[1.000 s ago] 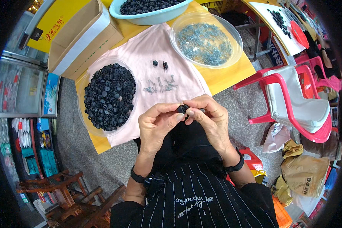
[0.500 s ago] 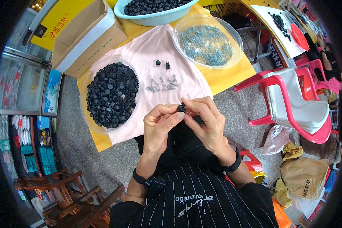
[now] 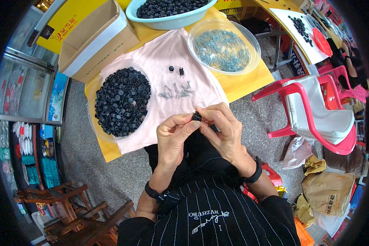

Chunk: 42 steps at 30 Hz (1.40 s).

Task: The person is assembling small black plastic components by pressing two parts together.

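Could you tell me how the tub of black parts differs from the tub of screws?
The left tub holds packed black parts; the right tub holds silvery screws, spread thinner, with yellow showing through. The left tub sits lower in view, the right tub higher. Both tubs are round and clear.

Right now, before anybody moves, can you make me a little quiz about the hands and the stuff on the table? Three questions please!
1. True or false: some silvery screws lie on the pink cloth.
2. What colour is the basin at the far side of the table? A) red; B) pale blue; C) black.
3. Fill in: the left hand and right hand meet at a small part coloured ____.

Key: 1. true; 2. B; 3. black.
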Tool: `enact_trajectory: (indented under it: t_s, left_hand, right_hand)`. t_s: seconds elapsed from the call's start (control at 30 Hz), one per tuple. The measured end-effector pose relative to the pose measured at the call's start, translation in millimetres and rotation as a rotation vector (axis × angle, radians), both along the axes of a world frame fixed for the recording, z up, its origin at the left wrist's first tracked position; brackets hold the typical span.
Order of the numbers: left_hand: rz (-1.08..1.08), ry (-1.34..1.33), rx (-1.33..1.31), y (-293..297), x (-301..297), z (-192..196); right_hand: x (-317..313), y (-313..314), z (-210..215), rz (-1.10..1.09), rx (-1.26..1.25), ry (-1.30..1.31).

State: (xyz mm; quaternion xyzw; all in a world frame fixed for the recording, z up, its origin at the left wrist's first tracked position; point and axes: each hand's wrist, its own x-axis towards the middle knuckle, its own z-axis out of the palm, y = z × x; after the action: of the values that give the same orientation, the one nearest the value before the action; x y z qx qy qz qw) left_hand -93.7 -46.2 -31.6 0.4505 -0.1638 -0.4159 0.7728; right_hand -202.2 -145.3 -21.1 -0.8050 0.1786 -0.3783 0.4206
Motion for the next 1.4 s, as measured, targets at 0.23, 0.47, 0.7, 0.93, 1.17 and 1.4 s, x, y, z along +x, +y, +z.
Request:
enact_trajectory:
  t_s: [0.23, 0.47, 0.7, 0.93, 1.17, 1.4]
  left_hand:
    - [0.038, 0.062, -0.054, -4, -7, -1]
    - [0.054, 0.06, -0.081, -5, -6, -1]
    - [0.031, 0.114, -0.078, -11, 9, 6]
    - [-0.04, 0.219, -0.119, -11, 27, 5]
    - [-0.061, 0.215, -0.031, -9, 32, 1]
    - [-0.121, 0.243, -0.029, -10, 32, 0]
  right_hand:
    - [-1, 1, -3, -0.056, -0.086, -0.029]
    - [7, 6, 0, -0.115, 0.027, -0.036]
    - [24, -5, 8, -0.108, 0.147, -0.085]
    - [38, -19, 16, 0.013, -0.022, 0.032]
    - [44, -20, 13, 0.055, 0.023, 0.053]
    - [40, -22, 15, 0.072, 0.012, 0.058]
